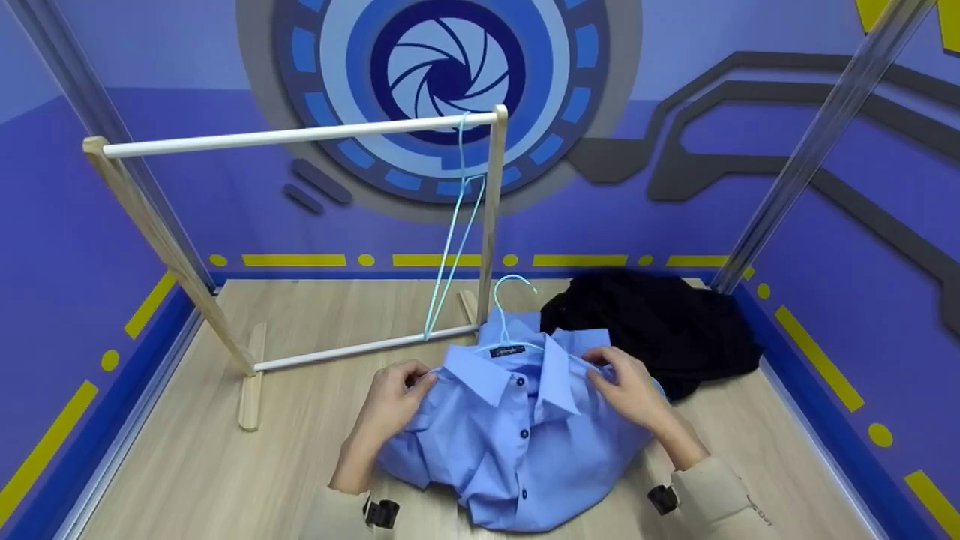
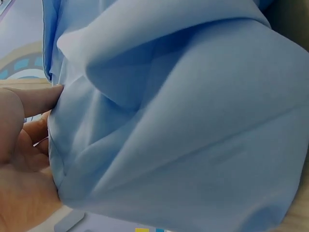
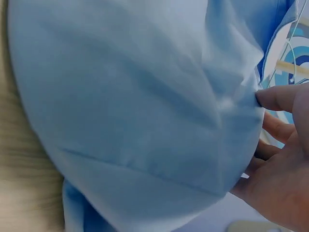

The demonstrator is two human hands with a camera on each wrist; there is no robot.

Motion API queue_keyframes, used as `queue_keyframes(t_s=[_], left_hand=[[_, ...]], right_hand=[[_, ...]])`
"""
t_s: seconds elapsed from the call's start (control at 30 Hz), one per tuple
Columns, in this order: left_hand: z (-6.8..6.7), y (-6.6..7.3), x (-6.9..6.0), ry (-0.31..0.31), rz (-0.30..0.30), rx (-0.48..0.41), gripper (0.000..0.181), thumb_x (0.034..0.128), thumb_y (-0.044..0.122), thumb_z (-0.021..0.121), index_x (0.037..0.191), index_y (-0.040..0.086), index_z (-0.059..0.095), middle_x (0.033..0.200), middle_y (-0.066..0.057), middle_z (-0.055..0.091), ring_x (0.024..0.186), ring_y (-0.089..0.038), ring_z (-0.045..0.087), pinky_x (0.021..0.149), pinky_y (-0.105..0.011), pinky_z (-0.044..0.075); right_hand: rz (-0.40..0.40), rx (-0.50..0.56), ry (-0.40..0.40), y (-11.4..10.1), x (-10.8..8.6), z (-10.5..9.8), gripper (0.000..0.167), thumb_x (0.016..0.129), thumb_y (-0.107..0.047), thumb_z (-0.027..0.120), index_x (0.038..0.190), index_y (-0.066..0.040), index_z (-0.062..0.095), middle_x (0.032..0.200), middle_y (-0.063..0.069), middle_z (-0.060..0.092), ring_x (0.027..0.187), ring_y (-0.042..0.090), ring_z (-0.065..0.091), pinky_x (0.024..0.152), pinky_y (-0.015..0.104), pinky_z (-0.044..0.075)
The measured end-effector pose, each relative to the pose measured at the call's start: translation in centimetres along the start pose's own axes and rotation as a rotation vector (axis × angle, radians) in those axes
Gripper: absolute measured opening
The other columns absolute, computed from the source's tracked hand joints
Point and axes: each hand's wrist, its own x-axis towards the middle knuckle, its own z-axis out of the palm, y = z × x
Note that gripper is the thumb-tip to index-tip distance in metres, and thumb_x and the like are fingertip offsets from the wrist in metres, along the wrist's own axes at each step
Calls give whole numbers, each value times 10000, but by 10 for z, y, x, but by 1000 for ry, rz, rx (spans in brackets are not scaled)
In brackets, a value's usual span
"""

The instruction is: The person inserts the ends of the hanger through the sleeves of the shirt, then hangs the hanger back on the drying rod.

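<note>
A blue button-up shirt with dark buttons hangs bunched over the tabletop, a light-blue hanger inside its collar and the hook standing up. My left hand pinches the shirt's shoulder on the left; in the left wrist view the thumb and fingers of that hand grip the edge of the shirt. On the opposite shoulder, my right hand pinches the cloth, and the right wrist view shows this hand holding the edge of the shirt.
Behind and left stands a rack with wooden posts and white bars. Another light-blue hanger hangs at the right end of its top bar. A heap of black cloth lies behind the shirt at the right, on the wooden table.
</note>
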Motion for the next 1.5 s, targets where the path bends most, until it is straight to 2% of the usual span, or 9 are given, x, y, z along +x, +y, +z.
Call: queue_keyframes(t_s=[0.07,0.27,0.5,0.7,0.93,1.0,1.23,1.37,1.5], left_hand=[[0,-2,-1,15,9,14,88,962,63,712,880,36,731,759,39,611,704,-112,536,644,-285,454],[-1,-5,-3,40,-28,0,71,951,42,719,882,33,730,763,30,605,718,-126,543,649,-278,456],[-5,-9,-6,48,-117,-24,80,959,43,708,880,37,717,767,23,596,718,-136,543,650,-266,447],[-12,-12,-9,59,-164,-44,82,957,47,709,877,33,722,753,10,603,695,-137,543,638,-256,443],[-19,-17,-14,67,-196,-49,79,969,48,694,899,29,726,768,-1,608,713,-147,545,655,-259,440],[-21,-17,-15,75,-208,-51,82,970,51,694,898,25,726,772,-6,613,715,-148,546,657,-259,441],[-29,-19,-20,97,-247,-62,80,972,35,689,914,-9,721,789,-33,628,727,-157,557,669,-259,451],[-33,-19,-23,90,-280,-58,94,984,39,672,929,-22,716,793,-33,616,732,-159,550,674,-266,445],[-37,-19,-25,81,-314,-71,116,996,48,652,952,-47,701,805,-30,603,744,-157,535,685,-274,437]], right_hand=[[9,-24,-1,3,-2,-1,179,924,14,723,1101,-14,716,1082,72,699,1051,257,658,929,456,505],[61,-90,-9,11,-8,-4,201,926,-28,722,1126,-7,705,1157,124,676,1137,345,608,986,525,441],[155,-116,-37,18,-11,-5,322,960,-99,703,1226,71,640,1254,245,629,1221,442,553,1040,575,399],[263,-103,-85,23,-14,-6,431,1013,-229,661,1288,94,590,1316,294,585,1270,473,512,1064,588,377],[331,-36,-122,27,-17,-9,631,1036,-356,631,1411,121,461,1418,353,490,1342,501,442,1083,609,359],[339,-15,-110,28,-17,-8,640,1034,-357,635,1426,113,447,1416,353,494,1339,496,452,1081,606,367],[309,59,-76,30,-18,-4,521,1027,-279,660,1388,68,521,1252,267,641,1162,420,626,973,559,488],[283,33,-84,31,-19,-4,476,1024,-253,659,1338,92,564,1245,274,649,1159,415,626,985,550,480],[300,-19,-103,32,-21,-5,486,1015,-269,666,1320,99,577,1285,282,626,1202,427,591,1022,554,443]])
